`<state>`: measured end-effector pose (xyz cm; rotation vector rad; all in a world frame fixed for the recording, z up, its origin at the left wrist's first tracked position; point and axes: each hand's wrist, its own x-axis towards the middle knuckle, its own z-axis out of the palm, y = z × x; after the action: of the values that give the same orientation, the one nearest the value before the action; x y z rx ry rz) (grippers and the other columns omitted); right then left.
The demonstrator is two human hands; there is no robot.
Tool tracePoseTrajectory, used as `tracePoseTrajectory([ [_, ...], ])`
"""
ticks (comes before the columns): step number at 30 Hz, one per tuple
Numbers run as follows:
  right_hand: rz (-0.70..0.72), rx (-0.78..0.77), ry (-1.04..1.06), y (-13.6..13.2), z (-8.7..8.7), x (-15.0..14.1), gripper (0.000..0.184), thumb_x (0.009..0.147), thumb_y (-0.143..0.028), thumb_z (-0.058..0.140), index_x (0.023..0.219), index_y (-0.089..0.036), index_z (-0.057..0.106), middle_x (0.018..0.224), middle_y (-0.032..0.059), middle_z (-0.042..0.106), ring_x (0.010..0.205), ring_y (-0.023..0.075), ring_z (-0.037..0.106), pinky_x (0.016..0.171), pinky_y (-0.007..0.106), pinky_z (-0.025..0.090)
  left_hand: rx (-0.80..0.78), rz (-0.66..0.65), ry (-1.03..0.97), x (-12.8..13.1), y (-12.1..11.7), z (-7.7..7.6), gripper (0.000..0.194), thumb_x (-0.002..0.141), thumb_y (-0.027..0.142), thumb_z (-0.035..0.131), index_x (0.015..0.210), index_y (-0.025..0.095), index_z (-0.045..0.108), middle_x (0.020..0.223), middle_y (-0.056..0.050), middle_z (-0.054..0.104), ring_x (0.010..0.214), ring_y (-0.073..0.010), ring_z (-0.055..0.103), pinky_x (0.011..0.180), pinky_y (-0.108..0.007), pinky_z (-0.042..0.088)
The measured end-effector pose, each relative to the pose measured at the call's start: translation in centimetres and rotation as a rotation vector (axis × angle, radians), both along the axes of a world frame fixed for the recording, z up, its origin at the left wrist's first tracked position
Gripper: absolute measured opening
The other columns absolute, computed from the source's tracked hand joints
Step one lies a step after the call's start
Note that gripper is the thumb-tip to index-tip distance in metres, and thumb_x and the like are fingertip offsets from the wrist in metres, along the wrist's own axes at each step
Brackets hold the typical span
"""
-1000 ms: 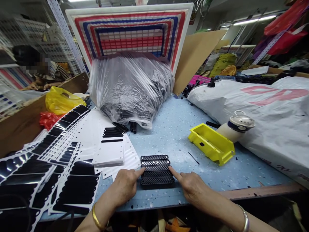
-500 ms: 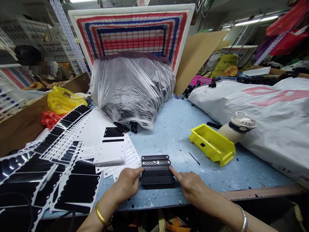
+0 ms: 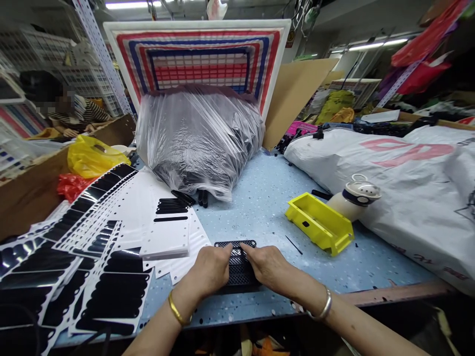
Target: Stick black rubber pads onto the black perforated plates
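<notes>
On the near part of the blue speckled table lies a row of several black strips (image 3: 243, 269) with a crosshatched surface, side by side. My left hand (image 3: 211, 267) is closed against the row's left side, its fingertip on the upper strips. From the right, my right hand (image 3: 265, 267) is closed in the same way, its fingertip near the left one. Small bright dots show on the strip between the fingertips. Both hands cover the ends of most strips, and their curled fingers are partly hidden. Left of them are white backing sheets (image 3: 168, 237) bearing thin black strips (image 3: 170, 218).
A clear plastic bag (image 3: 200, 143) of dark pieces spills from a striped basket (image 3: 196, 27). To the right are a yellow bin (image 3: 321, 222), a bottle (image 3: 347, 202) and a large white sack (image 3: 371, 148). Sheets of black stickers (image 3: 115, 287) cover the left. A person (image 3: 77, 111) sits far left.
Both hands have moved inward from the ends of the black strips, so their fingertips now sit close together over the upper strips. The view has shifted slightly.
</notes>
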<state>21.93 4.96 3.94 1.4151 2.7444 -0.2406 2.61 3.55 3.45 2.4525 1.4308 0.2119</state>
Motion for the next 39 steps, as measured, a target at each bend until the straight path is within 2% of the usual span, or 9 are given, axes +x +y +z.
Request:
tracePoseTrajectory([
  [4, 0.023, -0.049, -0.001, -0.2, 0.1, -0.7, 0.037, 0.081, -0.003, 0.048, 0.114, -0.013, 0.062, 0.087, 0.0106, 0.076, 0.074, 0.0215, 0.070, 0.060, 0.027, 0.039, -0.024, -0.045, 0.078, 0.6, 0.3, 0.3, 0.027, 0.086, 0.011, 0.046, 0.105, 0.017, 0.064, 0.089, -0.013, 0.076, 0.081, -0.0285, 0.073, 0.071, -0.036, 0.056],
  [8, 0.051, -0.010, 0.106, -1.0, -0.8, 0.3, 0.043, 0.081, -0.002, 0.044, 0.119, -0.014, 0.060, 0.085, 0.0084, 0.075, 0.075, 0.0202, 0.070, 0.063, 0.027, 0.043, -0.013, -0.078, 0.031, 0.1, -0.8, -0.2, 0.031, 0.085, 0.008, 0.045, 0.107, 0.018, 0.064, 0.088, -0.010, 0.076, 0.079, -0.0260, 0.072, 0.069, -0.034, 0.055],
  [14, 0.086, 0.037, 0.156, -2.2, -1.6, 2.0, 0.048, 0.081, 0.000, 0.043, 0.122, -0.018, 0.061, 0.091, 0.0078, 0.074, 0.076, 0.0192, 0.068, 0.066, 0.027, 0.045, 0.003, -0.057, -0.074, -0.8, -2.2, -0.7, 0.031, 0.083, 0.004, 0.044, 0.097, 0.019, 0.066, 0.085, -0.008, 0.075, 0.076, -0.0242, 0.071, 0.069, -0.032, 0.055],
  [21, 0.099, 0.059, 0.196, -2.7, -1.8, 2.0, 0.053, 0.078, 0.001, 0.042, 0.125, -0.018, 0.059, 0.084, 0.0059, 0.072, 0.071, 0.0170, 0.066, 0.065, 0.026, 0.045, 0.035, -0.035, -0.146, -0.5, -2.1, -1.5, 0.039, 0.082, 0.003, 0.046, 0.112, 0.020, 0.063, 0.085, -0.007, 0.074, 0.077, -0.0225, 0.071, 0.071, -0.032, 0.056],
  [27, 0.123, 0.061, 0.097, -3.3, -1.9, 1.4, 0.059, 0.076, 0.003, 0.043, 0.131, -0.017, 0.054, 0.084, 0.0059, 0.071, 0.068, 0.0175, 0.064, 0.063, 0.028, 0.043, -0.002, -0.073, -0.072, 0.0, -2.0, -0.8, 0.037, 0.083, 0.004, 0.045, 0.109, 0.021, 0.065, 0.087, -0.007, 0.076, 0.077, -0.0244, 0.072, 0.069, -0.033, 0.056],
  [31, 0.119, 0.076, 0.105, -3.9, -1.4, 2.2, 0.056, 0.073, 0.005, 0.043, 0.120, -0.019, 0.061, 0.087, 0.0070, 0.070, 0.071, 0.0184, 0.064, 0.066, 0.029, 0.044, 0.001, -0.080, -0.066, -0.6, -2.4, -0.7, 0.039, 0.081, 0.002, 0.045, 0.109, 0.019, 0.065, 0.086, -0.008, 0.076, 0.077, -0.0240, 0.072, 0.070, -0.033, 0.056],
  [35, 0.094, 0.070, 0.157, -4.1, -1.8, 2.9, 0.050, 0.073, 0.005, 0.041, 0.112, -0.017, 0.064, 0.082, 0.0058, 0.070, 0.067, 0.0180, 0.063, 0.063, 0.029, 0.044, 0.021, -0.078, -0.127, -1.2, -2.8, -1.5, 0.037, 0.083, 0.003, 0.045, 0.108, 0.020, 0.066, 0.085, -0.007, 0.075, 0.076, -0.0221, 0.071, 0.069, -0.031, 0.057],
  [39, 0.080, 0.128, 0.173, -4.1, -2.7, 2.8, 0.056, 0.072, 0.005, 0.041, 0.122, -0.013, 0.060, 0.082, 0.0065, 0.071, 0.066, 0.0174, 0.063, 0.063, 0.029, 0.045, 0.074, -0.042, -0.229, -1.4, -2.7, -2.4, 0.037, 0.085, 0.004, 0.045, 0.111, 0.020, 0.065, 0.084, -0.006, 0.075, 0.078, -0.0207, 0.072, 0.071, -0.029, 0.057],
])
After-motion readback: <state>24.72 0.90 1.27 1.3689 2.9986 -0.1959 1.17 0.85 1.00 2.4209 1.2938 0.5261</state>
